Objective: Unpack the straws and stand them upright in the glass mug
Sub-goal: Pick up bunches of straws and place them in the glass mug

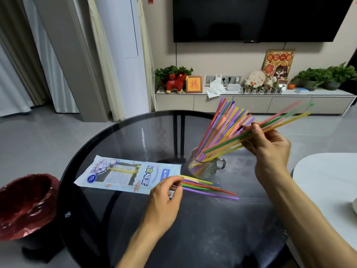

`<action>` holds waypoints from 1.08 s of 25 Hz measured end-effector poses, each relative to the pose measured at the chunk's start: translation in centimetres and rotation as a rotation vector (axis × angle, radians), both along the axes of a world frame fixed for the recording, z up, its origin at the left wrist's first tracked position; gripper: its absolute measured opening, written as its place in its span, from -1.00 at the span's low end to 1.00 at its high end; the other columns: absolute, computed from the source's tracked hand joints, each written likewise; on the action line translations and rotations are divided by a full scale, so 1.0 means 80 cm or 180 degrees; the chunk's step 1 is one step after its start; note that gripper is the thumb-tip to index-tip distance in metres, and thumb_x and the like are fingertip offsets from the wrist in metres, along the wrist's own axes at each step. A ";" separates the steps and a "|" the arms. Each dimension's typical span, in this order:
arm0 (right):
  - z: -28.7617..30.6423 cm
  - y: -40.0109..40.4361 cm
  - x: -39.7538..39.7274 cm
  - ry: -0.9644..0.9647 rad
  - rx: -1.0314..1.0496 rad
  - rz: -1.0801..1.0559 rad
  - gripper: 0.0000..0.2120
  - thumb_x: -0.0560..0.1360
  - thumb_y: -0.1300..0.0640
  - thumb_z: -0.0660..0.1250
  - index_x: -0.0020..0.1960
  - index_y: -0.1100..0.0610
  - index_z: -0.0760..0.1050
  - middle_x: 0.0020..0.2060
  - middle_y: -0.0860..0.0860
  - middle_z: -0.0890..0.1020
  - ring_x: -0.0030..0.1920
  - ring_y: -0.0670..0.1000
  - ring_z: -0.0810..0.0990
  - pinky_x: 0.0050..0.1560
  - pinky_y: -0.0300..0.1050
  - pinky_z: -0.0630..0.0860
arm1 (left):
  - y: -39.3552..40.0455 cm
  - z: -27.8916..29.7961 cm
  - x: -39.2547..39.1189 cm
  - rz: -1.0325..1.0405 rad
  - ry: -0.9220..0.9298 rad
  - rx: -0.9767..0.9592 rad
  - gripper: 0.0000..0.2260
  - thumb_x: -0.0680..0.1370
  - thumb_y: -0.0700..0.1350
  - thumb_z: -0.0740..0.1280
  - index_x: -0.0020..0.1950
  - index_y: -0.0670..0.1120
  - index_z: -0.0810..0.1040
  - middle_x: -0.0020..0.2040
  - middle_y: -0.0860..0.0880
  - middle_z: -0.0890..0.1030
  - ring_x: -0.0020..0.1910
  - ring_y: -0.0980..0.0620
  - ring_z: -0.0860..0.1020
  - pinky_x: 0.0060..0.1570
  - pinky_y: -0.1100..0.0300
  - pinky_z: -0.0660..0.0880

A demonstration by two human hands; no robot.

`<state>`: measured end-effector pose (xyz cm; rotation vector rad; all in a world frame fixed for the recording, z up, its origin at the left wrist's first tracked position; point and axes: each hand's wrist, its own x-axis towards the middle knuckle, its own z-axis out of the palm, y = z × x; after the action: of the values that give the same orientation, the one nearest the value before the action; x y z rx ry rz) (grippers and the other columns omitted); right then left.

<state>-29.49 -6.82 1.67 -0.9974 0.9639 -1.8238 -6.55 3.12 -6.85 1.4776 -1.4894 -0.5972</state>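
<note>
Left hand: nearest the lens, low over the tabletop; grip pinching the near ends of the loose straws, thumb and fingertips closed on them.
Loose straws: a small fan lying flat on the glass, between pack and mug; long axis runs left to right, far ends pointing away from the left hand toward the right.
Pack: flat on the tabletop, left of the loose straws; mouth toward the left hand; at least one yellow straw shows through its window.
Mug: upright just behind the loose straws, handle to the right; already holds a big leaning bunch splayed up and to the right.
Right hand: raised right of the mug; grip pinched on a few straws at mid-length; their lower ends angle down toward the mug mouth, whether inside the rim is unclear.
Key relation: mug lies down-left of the right grip, along the held straws' axis.
Judgement: right hand is nearer the mug; flat straws need tipping upright.
Bin: left, off the tabletop.
</note>
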 end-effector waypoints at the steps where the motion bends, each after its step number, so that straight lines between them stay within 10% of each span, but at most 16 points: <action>1: -0.006 -0.005 0.009 0.0214 0.0020 -0.0028 -0.88 0.55 0.21 0.33 -0.13 0.11 0.61 -0.33 -0.05 0.73 -0.25 -0.05 0.70 -0.23 -0.18 0.63 | 0.001 -0.001 -0.002 -0.0037 -0.0070 -0.0018 -0.82 0.56 -0.18 0.32 0.08 0.07 0.60 -0.01 0.17 0.63 -0.02 0.19 0.58 -0.04 0.36 0.52; 9: -0.020 -0.031 0.044 0.2410 0.0077 -0.0362 -0.57 0.48 -0.10 0.40 -0.39 0.20 0.56 -0.50 0.16 0.62 -0.47 0.14 0.64 -0.37 0.12 0.63 | -0.041 0.013 -0.031 -0.0011 -0.0700 -0.0587 -0.75 0.50 -0.14 0.35 0.16 0.02 0.56 0.06 0.12 0.61 0.07 0.12 0.54 0.10 0.17 0.49; 16: -0.040 -0.037 0.008 0.4018 0.0594 -0.0702 -0.25 0.35 -0.49 0.19 -0.54 0.20 0.32 -0.62 0.09 0.42 -0.57 0.03 0.37 -0.50 -0.13 0.26 | -0.141 0.021 -0.069 -0.0436 -0.1363 0.0571 -0.01 0.39 0.15 0.46 0.58 -0.05 -0.12 0.58 -0.05 0.08 0.54 -0.07 0.10 0.49 -0.01 0.17; 22: -0.051 -0.089 0.054 0.0769 0.0843 0.1207 -0.53 0.24 -0.02 0.60 0.02 0.11 0.49 -0.19 -0.03 0.67 -0.03 0.09 0.66 0.04 0.05 0.59 | -0.166 0.014 -0.071 -0.0633 -0.1252 0.0520 -0.26 0.39 0.11 0.47 0.47 0.06 0.19 0.42 0.02 0.28 0.37 -0.09 0.33 0.34 -0.09 0.39; 27: -0.063 -0.095 0.069 0.0687 0.0811 0.0621 -0.50 0.31 0.16 0.57 0.16 0.22 0.47 -0.05 0.19 0.67 -0.02 0.16 0.68 -0.04 0.05 0.65 | -0.163 0.012 -0.073 -0.0476 -0.1551 0.0534 -0.19 0.41 0.15 0.43 0.51 -0.01 0.08 0.49 -0.02 0.19 0.39 -0.12 0.28 0.35 -0.12 0.36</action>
<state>-23.95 -14.39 -3.39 -1.1005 1.1536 -1.4139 -12.40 -9.92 -5.86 1.7351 -1.9771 -0.4776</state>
